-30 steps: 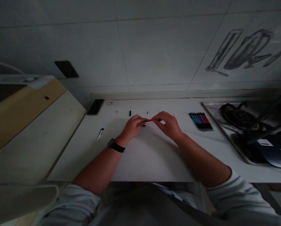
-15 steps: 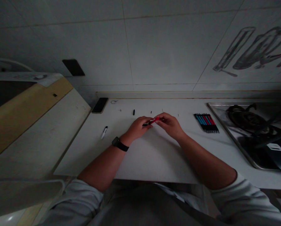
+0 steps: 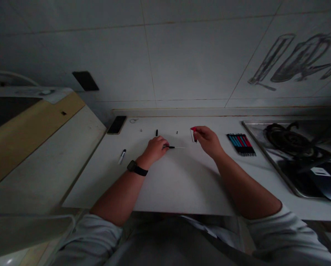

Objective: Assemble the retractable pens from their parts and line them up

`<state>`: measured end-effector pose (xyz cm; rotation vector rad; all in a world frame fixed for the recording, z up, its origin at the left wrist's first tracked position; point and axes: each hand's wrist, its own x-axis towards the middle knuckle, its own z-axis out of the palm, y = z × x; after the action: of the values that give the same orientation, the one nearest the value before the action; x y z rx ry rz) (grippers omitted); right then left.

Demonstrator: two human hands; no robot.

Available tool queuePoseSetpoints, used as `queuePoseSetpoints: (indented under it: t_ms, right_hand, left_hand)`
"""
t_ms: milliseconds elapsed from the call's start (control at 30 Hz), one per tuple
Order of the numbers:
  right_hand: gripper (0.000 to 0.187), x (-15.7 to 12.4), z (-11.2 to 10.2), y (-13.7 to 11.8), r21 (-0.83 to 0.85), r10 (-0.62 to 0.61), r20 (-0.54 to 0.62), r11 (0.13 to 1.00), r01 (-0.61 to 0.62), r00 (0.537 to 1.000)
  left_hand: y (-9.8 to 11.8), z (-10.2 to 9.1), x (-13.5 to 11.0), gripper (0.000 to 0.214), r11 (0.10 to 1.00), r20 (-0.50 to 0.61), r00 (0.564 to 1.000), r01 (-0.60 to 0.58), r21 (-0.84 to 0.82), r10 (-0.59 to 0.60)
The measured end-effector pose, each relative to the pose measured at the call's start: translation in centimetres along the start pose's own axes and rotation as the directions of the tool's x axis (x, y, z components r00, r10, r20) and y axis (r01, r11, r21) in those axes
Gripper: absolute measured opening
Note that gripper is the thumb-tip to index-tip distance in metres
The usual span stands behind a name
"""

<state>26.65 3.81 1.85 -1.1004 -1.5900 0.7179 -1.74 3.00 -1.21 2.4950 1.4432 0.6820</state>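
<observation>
My left hand (image 3: 156,147) is closed on a black pen part (image 3: 170,147) low over the white counter. A thin pale rod (image 3: 180,147) extends from it to the right. My right hand (image 3: 208,139), its fingers pinched, holds a red pen part (image 3: 194,133) upright. Close beside that red part is a thin white piece (image 3: 192,134); whether they touch I cannot tell. Beyond my left fingers lies a small black piece (image 3: 157,132), and a tinier dark piece (image 3: 177,132) lies between the two hands.
Pens with blue and red barrels (image 3: 241,145) lie in a row at right, beside a gas stove (image 3: 282,162). At left are a black-and-white marker (image 3: 122,156), a phone (image 3: 117,125), a thin ring (image 3: 133,120) and a tiny bit (image 3: 141,130). A tiled wall closes the back.
My hands have moved apart, separating the red part from the black one. The left went left with the black part and its pale rod; the right went right with the red part.
</observation>
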Motion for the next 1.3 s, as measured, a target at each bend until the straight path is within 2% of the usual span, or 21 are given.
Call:
queuePoseSetpoints:
  t_ms: [67, 167, 333, 700, 1000, 1300]
  right_hand:
    - [0.025, -0.1, -0.2, 0.2, -0.14, -0.06, 0.023, 0.988, 0.063, 0.998]
    - [0.019, -0.1, -0.6, 0.4, -0.299, -0.115, 0.126, 0.943, 0.148, 0.985]
    - [0.012, -0.3, -0.6, 0.1, -0.437, -0.142, 0.251, 0.866, 0.243, 0.957]
    - [0.014, -0.7, -0.3, -0.6, -0.468, -0.123, 0.304, 0.845, 0.26, 0.945]
    - [0.017, -1.6, 1.7, -0.4, -0.476, -0.176, 0.447, 0.783, 0.401, 0.877]
    - [0.017, -1.9, 1.9, -0.7, -0.482, -0.207, 0.458, 0.759, 0.437, 0.865]
  left_hand:
    - [0.1, -0.2, 0.2, 0.006, 1.0, -0.041, 0.999, -0.011, -0.026, 0.01]
    - [0.2, -0.4, 0.4, 0.006, 0.994, -0.124, 0.992, 0.003, -0.107, -0.017]
    - [0.5, -0.7, 0.6, 0.008, 0.985, -0.192, 0.979, 0.033, -0.172, -0.067]
    - [0.8, -0.7, 0.5, 0.007, 0.992, -0.187, 0.982, -0.01, -0.124, -0.014]
    - [2.2, -0.3, 0.3, 0.008, 0.987, -0.135, 0.989, -0.084, -0.14, 0.065]
    - [2.5, -0.1, 0.3, 0.009, 0.974, -0.11, 0.994, -0.043, -0.221, 0.019]
